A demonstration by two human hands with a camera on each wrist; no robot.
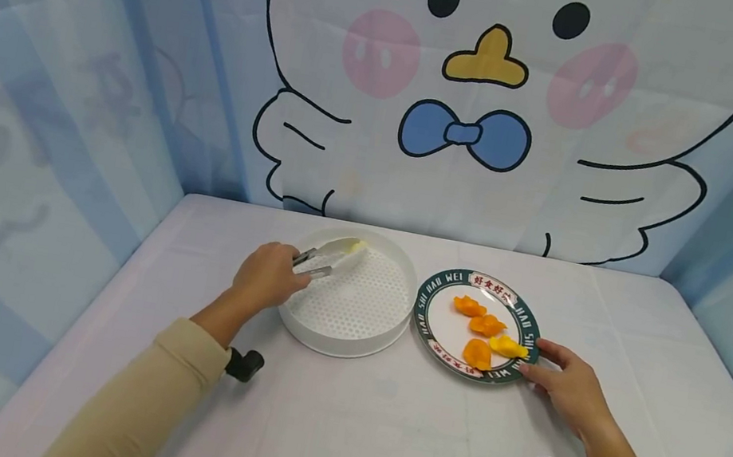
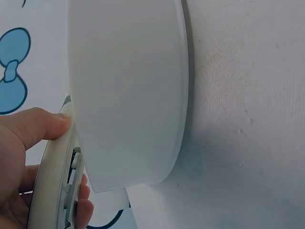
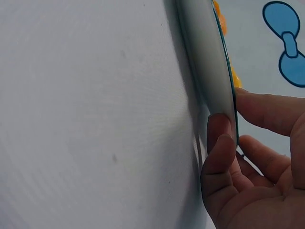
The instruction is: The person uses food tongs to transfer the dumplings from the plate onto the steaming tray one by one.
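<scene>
My left hand (image 1: 266, 275) grips a pair of metal tongs (image 1: 330, 248) with pale handles. Their tips reach over the round white steamer tray (image 1: 338, 346), which has a perforated base. A pale yellow piece (image 1: 359, 246) shows at the tips, near the tray's far wall. On the right, my right hand (image 1: 566, 383) pinches the rim of a white plate (image 1: 443, 326) with a green lettered border. Three orange dumplings (image 1: 487, 325) and a yellow dumpling (image 1: 508, 347) lie on it. In the right wrist view, fingers (image 3: 220, 138) are under the plate rim.
A white cloth covers the table (image 1: 332, 433). The tray and plate stand side by side, close together. Behind them hangs a curtain (image 1: 459, 195) printed with a cartoon figure. Each wrist carries a small black camera (image 1: 245, 364).
</scene>
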